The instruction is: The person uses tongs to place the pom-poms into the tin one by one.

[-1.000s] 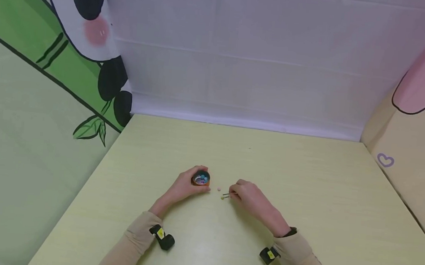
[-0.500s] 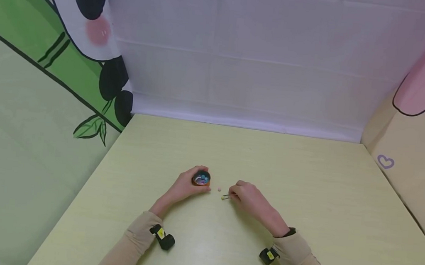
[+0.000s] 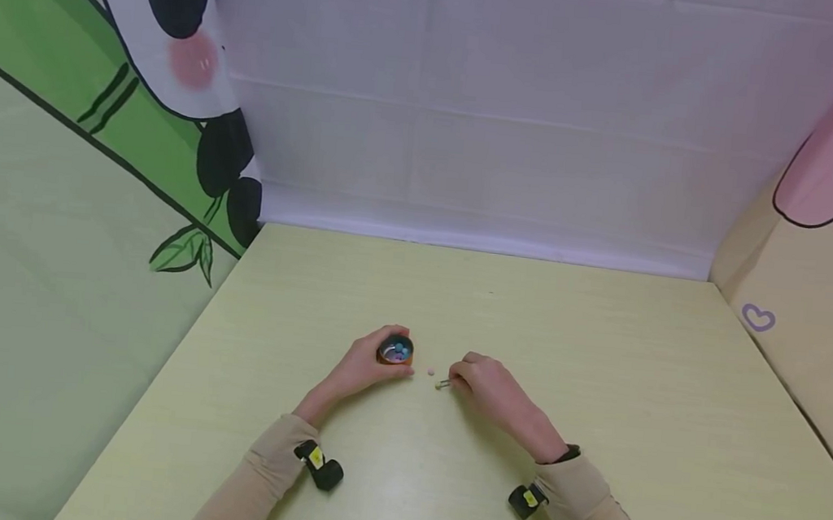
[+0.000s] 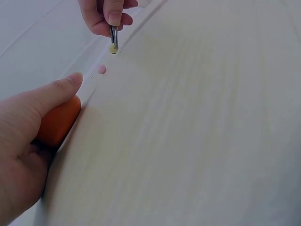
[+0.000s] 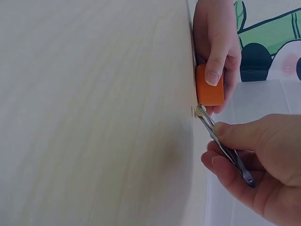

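Observation:
My left hand grips a small orange cup that stands on the table; blue and purple beads show inside it. In the right wrist view the cup's orange side shows below the thumb. Metal tweezers are pinched between the thumb and fingers of my right hand. At the tweezers' tips is a pale yellow bead, between the two arms. A pink bead lies on the table between the cup and the tweezers.
The pale wooden table reaches back to a white cloth backdrop. A printed panel with a panda stands on the left, and a beige and pink panel on the right. Small black cameras hang at both wrists.
The tweezers' arms have come closer together on the yellow bead, and their tips have risen very slightly in the head view. The left hand and cup stay in place.

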A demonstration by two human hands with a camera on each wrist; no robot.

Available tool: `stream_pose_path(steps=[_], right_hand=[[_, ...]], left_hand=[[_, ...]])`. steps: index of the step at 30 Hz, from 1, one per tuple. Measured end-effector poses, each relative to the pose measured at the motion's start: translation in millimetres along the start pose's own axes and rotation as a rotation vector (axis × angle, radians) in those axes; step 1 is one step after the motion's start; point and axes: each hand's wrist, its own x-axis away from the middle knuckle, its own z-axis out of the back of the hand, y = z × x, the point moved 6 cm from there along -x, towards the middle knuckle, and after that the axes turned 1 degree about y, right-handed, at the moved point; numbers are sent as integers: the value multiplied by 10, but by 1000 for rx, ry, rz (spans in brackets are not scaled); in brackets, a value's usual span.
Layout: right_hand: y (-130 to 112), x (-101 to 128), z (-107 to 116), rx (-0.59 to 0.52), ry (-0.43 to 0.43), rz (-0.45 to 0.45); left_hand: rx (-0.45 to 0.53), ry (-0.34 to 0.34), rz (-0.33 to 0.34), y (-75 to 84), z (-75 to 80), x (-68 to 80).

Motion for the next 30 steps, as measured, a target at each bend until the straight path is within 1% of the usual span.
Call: stream_pose_path(steps=[5, 12, 24, 30], right_hand=[[-9, -43, 39, 10, 9, 5], [-6, -151, 89, 23, 41, 28], [-4, -362, 132, 5, 70, 58], [-48, -445, 129, -10, 78, 71]], left_hand=[[-3, -1, -11, -4, 5, -4], [-4, -11, -6, -39, 4, -15], [-2, -17, 9, -35, -8, -19], [-3, -16, 10, -53, -19, -28]])
